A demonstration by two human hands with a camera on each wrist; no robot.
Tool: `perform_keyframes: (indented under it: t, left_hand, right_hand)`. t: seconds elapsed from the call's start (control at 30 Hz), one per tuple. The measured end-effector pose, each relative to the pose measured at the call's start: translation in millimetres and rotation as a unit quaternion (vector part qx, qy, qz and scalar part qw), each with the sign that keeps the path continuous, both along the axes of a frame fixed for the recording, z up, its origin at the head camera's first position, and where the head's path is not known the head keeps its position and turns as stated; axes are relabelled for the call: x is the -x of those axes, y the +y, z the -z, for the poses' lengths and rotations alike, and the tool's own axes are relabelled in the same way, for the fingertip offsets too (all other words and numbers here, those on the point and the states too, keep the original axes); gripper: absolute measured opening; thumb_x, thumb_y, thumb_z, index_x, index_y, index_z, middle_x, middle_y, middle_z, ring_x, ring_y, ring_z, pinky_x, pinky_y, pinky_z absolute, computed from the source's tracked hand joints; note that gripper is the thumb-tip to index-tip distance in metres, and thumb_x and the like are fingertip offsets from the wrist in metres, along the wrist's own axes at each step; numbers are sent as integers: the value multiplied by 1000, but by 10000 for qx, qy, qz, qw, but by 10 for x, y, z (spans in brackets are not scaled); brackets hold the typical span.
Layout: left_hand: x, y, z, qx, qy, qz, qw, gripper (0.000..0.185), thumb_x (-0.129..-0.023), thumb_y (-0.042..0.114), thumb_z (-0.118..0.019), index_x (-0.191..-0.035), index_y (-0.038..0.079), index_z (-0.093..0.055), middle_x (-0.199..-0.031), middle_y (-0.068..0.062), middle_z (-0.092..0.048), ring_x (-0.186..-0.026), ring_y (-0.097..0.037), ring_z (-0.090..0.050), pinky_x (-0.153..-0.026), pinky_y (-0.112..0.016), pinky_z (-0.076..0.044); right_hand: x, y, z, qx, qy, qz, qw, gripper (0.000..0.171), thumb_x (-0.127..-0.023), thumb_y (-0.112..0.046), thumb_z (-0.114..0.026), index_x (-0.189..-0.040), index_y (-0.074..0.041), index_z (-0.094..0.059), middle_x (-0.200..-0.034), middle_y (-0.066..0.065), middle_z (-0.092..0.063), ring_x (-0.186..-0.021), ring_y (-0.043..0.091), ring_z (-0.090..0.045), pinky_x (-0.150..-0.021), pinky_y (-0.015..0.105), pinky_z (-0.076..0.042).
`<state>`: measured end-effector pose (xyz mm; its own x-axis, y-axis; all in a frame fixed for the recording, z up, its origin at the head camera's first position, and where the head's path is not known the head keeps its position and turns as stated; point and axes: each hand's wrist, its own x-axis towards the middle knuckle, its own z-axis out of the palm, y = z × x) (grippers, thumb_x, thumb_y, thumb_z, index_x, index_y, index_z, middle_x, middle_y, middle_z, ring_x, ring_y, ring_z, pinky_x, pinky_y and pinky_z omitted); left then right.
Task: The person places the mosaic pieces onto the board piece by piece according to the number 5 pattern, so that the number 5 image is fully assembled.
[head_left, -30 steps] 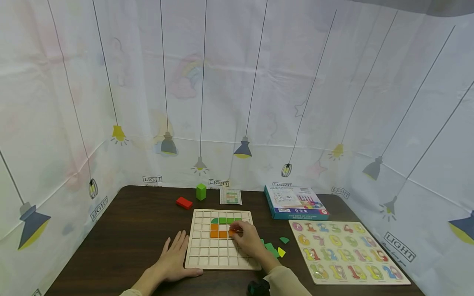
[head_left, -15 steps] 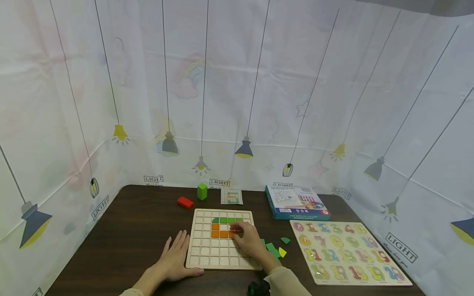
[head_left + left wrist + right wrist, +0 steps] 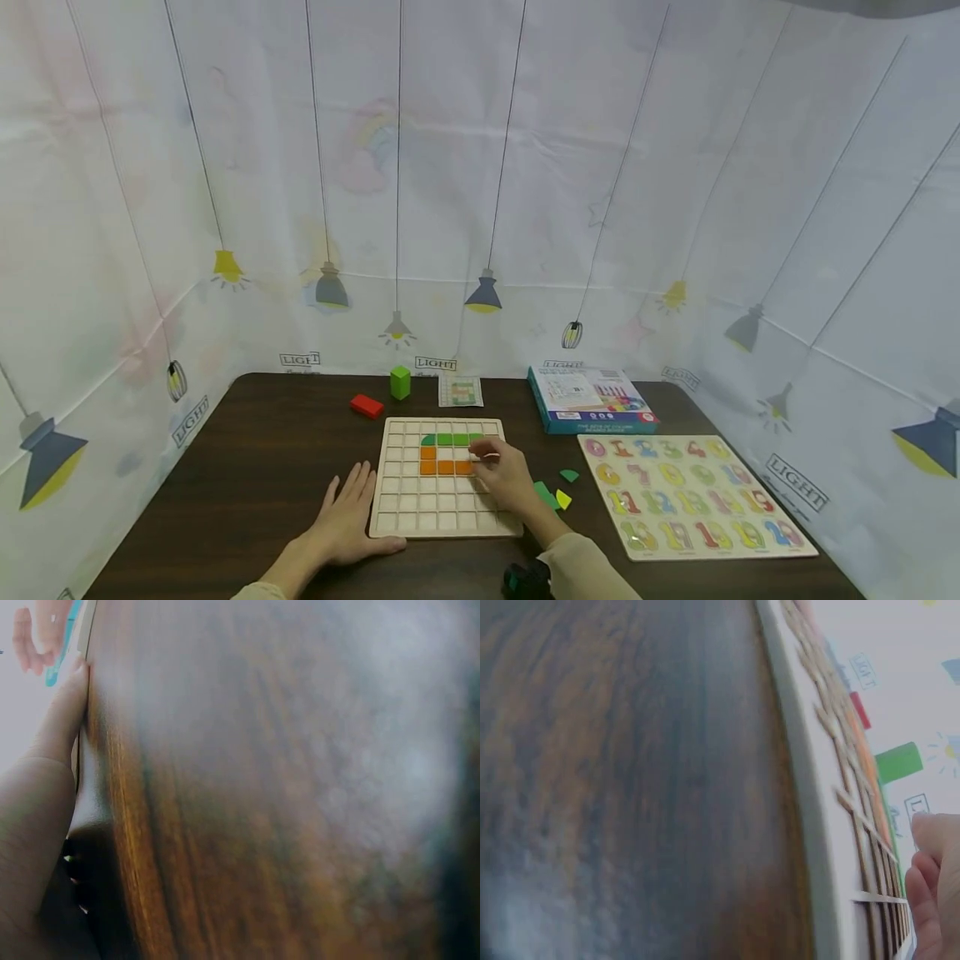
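Note:
The wooden grid board [image 3: 412, 525] lies on the dark table. My left hand [image 3: 347, 517] rests flat on the table at the board's left edge, fingers spread and thumb along the near corner. My right hand [image 3: 506, 479] hovers over the right part of the board, fingers loosely bent, with no tile showing between them. Close by its fingertips sits an orange tile [image 3: 463, 467], the last in a row of orange ones. Another orange tile [image 3: 427, 453] stands above that row's left end. A row of green tiles [image 3: 453, 439] runs along the top, with a rounded green piece [image 3: 428, 440] at its left.
Loose green pieces [image 3: 545, 494] and a yellow piece [image 3: 562, 499] lie right of the board. Farther right is a number puzzle board [image 3: 630, 546]. Behind stand a boxed set [image 3: 592, 402], a pattern card [image 3: 461, 392], a green block [image 3: 401, 382] and a red block [image 3: 367, 407].
My right hand has let go of the orange tile, which now sits in the grid, and has moved slightly up and right. The left hand stays put; the head view has shifted slightly.

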<state>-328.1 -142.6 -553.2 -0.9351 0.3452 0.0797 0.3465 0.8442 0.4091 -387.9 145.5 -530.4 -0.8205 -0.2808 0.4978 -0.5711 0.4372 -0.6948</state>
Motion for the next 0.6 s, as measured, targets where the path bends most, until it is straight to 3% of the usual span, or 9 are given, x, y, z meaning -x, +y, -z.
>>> perform_keyframes:
  t: [0.1,0.3,0.5,0.6]
  left_hand:
    - [-30,1,-44,-110,-34,33,9999,121,-68,80,-56,-147,-5,-22,-153,-25,-14,-141,-37,-7,-106,-61,-1]
    - [-25,-5,-30,57,-59,-38,10000,123,-67,83,-53,-148,-4,-20,-153,-24,-15,-142,-34,-7,-107,-58,-2]
    - [12,-1,41,107,80,-102,9999,125,-65,86,-51,-148,-3,-22,-153,-23,-16,-142,-34,-8,-107,-58,-4]
    - [16,4,46,171,117,-109,9997,126,-64,87,-49,-148,-2,-22,-153,-23,-16,-142,-34,-7,-107,-58,-4]
  right_hand:
    - [-107,57,-131,457,-368,16,9983,24,-83,8,-66,-107,7,-61,-100,23,-63,-93,37,-62,-77,38,-53]
    - [-272,213,-340,596,-710,63,9957,28,-85,3,-67,-111,10,-60,-106,29,-62,-98,44,-59,-81,42,-51]
    - [-219,447,-255,1018,-1105,165,9885,30,-85,0,-68,-113,7,-62,-110,26,-62,-103,37,-60,-84,33,-51]
    - [-180,585,-163,1246,-1032,288,9864,29,-84,3,-68,-112,7,-62,-110,25,-63,-102,36,-61,-81,27,-51]
